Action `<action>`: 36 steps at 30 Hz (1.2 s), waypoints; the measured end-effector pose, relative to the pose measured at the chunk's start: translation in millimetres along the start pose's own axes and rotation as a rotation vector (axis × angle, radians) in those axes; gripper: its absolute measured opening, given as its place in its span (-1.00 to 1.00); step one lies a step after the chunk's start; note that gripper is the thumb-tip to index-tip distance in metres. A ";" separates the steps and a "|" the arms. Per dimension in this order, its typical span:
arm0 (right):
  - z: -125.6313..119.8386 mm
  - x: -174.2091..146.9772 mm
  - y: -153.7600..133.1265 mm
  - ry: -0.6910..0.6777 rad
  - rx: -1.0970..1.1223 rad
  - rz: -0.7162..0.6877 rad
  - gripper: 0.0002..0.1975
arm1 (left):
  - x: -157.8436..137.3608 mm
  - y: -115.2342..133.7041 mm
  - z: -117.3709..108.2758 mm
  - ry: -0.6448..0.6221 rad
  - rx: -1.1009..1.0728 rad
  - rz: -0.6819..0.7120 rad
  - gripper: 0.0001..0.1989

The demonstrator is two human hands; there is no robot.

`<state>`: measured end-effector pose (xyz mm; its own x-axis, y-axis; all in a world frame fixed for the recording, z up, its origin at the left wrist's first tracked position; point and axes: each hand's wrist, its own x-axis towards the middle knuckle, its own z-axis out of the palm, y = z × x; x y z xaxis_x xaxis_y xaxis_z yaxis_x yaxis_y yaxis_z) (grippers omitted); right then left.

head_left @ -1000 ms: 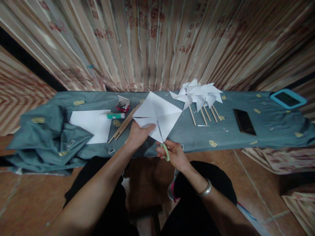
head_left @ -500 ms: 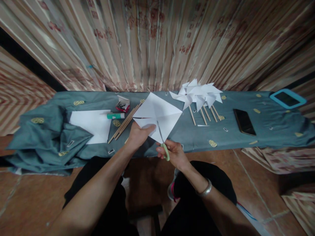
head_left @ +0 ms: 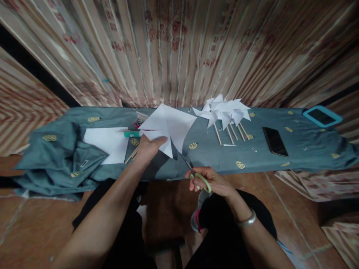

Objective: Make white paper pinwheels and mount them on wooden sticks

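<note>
A white square sheet of paper [head_left: 179, 121] with slits cut inward from two corners is pinched in my left hand [head_left: 150, 147], thumb on top. My right hand [head_left: 209, 181] grips a pair of scissors [head_left: 202, 181] with pale green handles. Their blades look closed and point up and left, the tips at or close to the paper's near edge. Beyond the sheet, to the right, several white paper pinwheels [head_left: 224, 110] on wooden sticks lie overlapping on the cloth.
Blue-grey cloth [head_left: 179, 168] covers the narrow table. On the left lie white paper [head_left: 108, 140], a green glue stick [head_left: 131, 133], wooden sticks [head_left: 131, 155] and a small box [head_left: 139, 121], partly hidden. To the right are a black phone [head_left: 275, 141] and a blue-framed tablet [head_left: 322, 116].
The scissors have come out of the paper, moving right and toward me, leaving a second slit. My left hand has shifted the sheet left, over the sticks and small box.
</note>
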<state>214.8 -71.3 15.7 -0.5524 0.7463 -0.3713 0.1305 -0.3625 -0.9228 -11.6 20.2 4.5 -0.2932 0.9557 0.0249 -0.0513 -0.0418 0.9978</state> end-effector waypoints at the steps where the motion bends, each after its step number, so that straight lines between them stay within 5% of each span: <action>1: -7.2 -6.1 -1.3 -0.017 -0.009 0.002 -0.50 | 0.4 1.1 -2.2 0.005 0.004 -0.012 -0.44; 3: -20.1 -15.0 -2.4 0.041 0.009 -0.063 -0.47 | -1.6 4.5 -5.3 -0.020 0.028 -0.025 -0.48; 8: -38.2 -10.2 -3.2 0.600 0.113 -0.313 -0.55 | -16.1 12.4 -3.1 -0.186 0.144 -0.033 -0.66; 10: -41.8 -2.2 -5.6 0.713 0.088 -0.354 -0.56 | -22.7 11.2 0.1 -0.262 0.144 -0.051 -0.68; 18: -41.2 16.7 -14.5 0.683 0.066 -0.239 -0.52 | -35.8 9.5 1.9 -0.504 0.203 -0.182 -0.86; 23: -43.0 17.2 -17.1 0.794 0.093 -0.251 -0.47 | -36.6 22.0 0.8 -0.513 0.200 -0.199 -0.87; 29: -37.4 18.1 -16.7 0.596 0.145 -0.231 -0.57 | -35.0 18.5 -2.3 -0.540 0.181 -0.266 -0.83; 32: -33.9 23.6 -12.9 0.616 0.243 -0.281 -0.58 | -32.5 18.4 -2.3 -0.487 -0.011 -0.299 -0.72; 36: -30.4 35.2 -8.4 0.813 0.427 -0.375 -0.60 | -36.6 23.5 4.9 -0.438 -0.421 -0.348 -0.59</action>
<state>219.3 -25.1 7.2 0.2561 0.9520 -0.1679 -0.3330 -0.0762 -0.9399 2.5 -14.3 27.4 0.2150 0.9598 -0.1807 -0.4641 0.2632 0.8458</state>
